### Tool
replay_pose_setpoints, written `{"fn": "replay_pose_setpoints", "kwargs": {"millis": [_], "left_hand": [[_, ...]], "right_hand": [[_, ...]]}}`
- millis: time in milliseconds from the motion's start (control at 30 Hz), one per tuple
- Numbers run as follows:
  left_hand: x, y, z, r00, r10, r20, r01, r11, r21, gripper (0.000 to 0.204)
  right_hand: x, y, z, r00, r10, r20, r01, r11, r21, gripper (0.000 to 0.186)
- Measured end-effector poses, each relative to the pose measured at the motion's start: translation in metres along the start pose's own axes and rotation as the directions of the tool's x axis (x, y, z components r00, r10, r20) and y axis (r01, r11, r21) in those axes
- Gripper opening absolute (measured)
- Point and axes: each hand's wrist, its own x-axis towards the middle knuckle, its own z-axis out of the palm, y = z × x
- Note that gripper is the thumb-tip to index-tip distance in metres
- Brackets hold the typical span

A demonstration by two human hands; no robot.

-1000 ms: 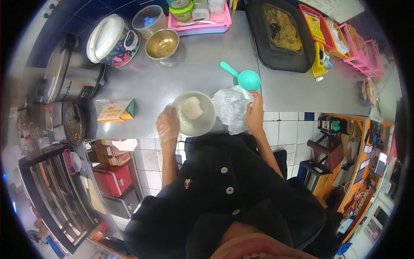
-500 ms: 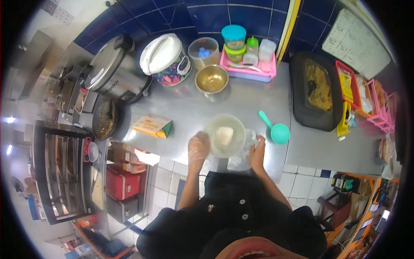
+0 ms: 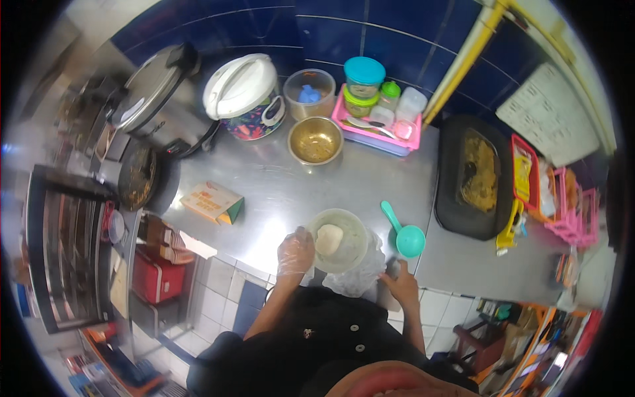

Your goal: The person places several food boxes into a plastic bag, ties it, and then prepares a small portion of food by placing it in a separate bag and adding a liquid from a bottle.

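Observation:
A translucent round bowl (image 3: 356,241) is at the front edge of the steel counter, with a pale lump that looks like dough (image 3: 329,239) toward its left side. My left hand (image 3: 296,253), in a clear plastic glove, is curled at the bowl's left rim; its fingertips are partly hidden. Crumpled clear plastic (image 3: 357,274) spreads along the bowl's lower right side. The fingers of my right hand (image 3: 402,286) close on the outer edge of that plastic. Just beyond this hand lies a turquoise scoop (image 3: 411,242), its handle pointing away.
Behind the bowl stand a metal bowl (image 3: 315,140), a clear tub (image 3: 309,94), a white-lidded rice cooker (image 3: 246,92) and a pink tray (image 3: 377,132) of containers. A folded carton (image 3: 213,200) lies left. A black pan (image 3: 456,198) holding brownish food is at right.
The view has shifted, so the counter sits lower in the picture. The pale lump is now further left inside the bowl. My right hand has drawn a little away from the bowl.

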Motion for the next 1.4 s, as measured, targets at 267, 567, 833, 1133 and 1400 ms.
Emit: {"fn": "replay_pose_setpoints", "kwargs": {"millis": [267,567,833,1133,1400], "left_hand": [[-0.006,0.007,-0.022,0.991,-0.131,-0.036,0.126,0.984,-0.123,0.057],[-0.009,-0.009,-0.046,0.929,-0.365,-0.065,0.33,0.893,-0.308,0.052],[0.008,0.039,-0.061,0.979,-0.115,-0.166,0.018,0.867,-0.497,0.032],[0.008,0.088,-0.016,0.949,0.292,0.121,0.083,0.141,-0.987,0.067],[-0.027,0.016,-0.031,0.985,-0.072,-0.159,-0.145,0.166,-0.975,0.071]], "right_hand": [[0.226,-0.152,-0.113,0.71,-0.471,-0.523,0.472,0.87,-0.144,0.048],[0.43,-0.249,-0.119,0.874,-0.352,-0.335,0.127,0.831,-0.542,0.091],[0.368,-0.221,-0.146,0.633,-0.461,-0.622,0.324,0.888,-0.328,0.073],[0.115,-0.199,-0.102,0.955,-0.189,-0.231,0.282,0.316,0.906,0.044],[0.002,-0.158,-0.008,0.788,-0.354,0.503,-0.431,0.264,0.863,0.051]]}}
